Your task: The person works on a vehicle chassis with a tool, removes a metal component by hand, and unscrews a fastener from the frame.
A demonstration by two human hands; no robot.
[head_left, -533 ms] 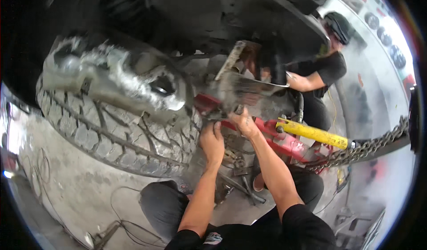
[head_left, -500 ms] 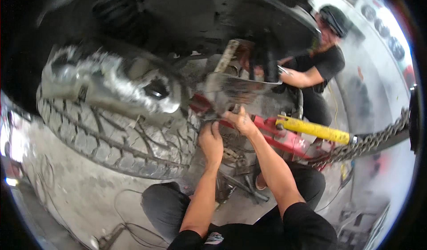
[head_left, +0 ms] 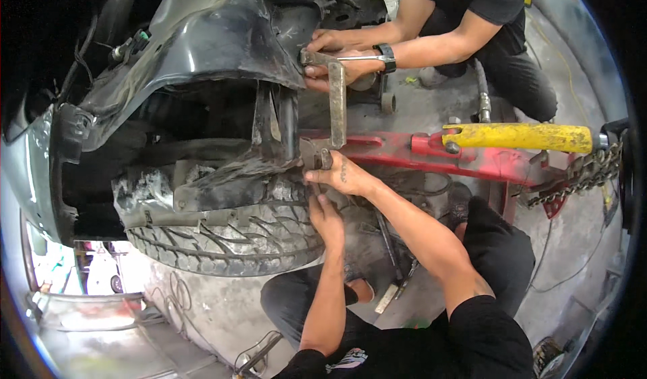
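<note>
The dark grey vehicle body panel [head_left: 222, 39] arches across the upper left. A co-worker in a black top [head_left: 495, 5] crouches at the upper right, both hands [head_left: 330, 41] at the top end of a metal bracket. Below the panel lies the treaded tyre [head_left: 236, 241]; to its right a red steel beam [head_left: 391, 148] runs across the floor, with a yellow cylinder [head_left: 519, 138] above it. The flat, angled bracket [head_left: 337, 103] hangs from the co-worker's hands down toward the person's right hand [head_left: 342, 174]. That hand is nearly closed: its fingers curl around a small metal fitting, and its thumb points left beneath it. The left hand [head_left: 327, 220] sits just below, beside the tyre's right end, loosely bent, with fingertips reaching up; whether they grip anything cannot be told. The fitting [head_left: 326, 158] is at the bracket's lower end, just right of the black upright [head_left: 288, 123].
</note>
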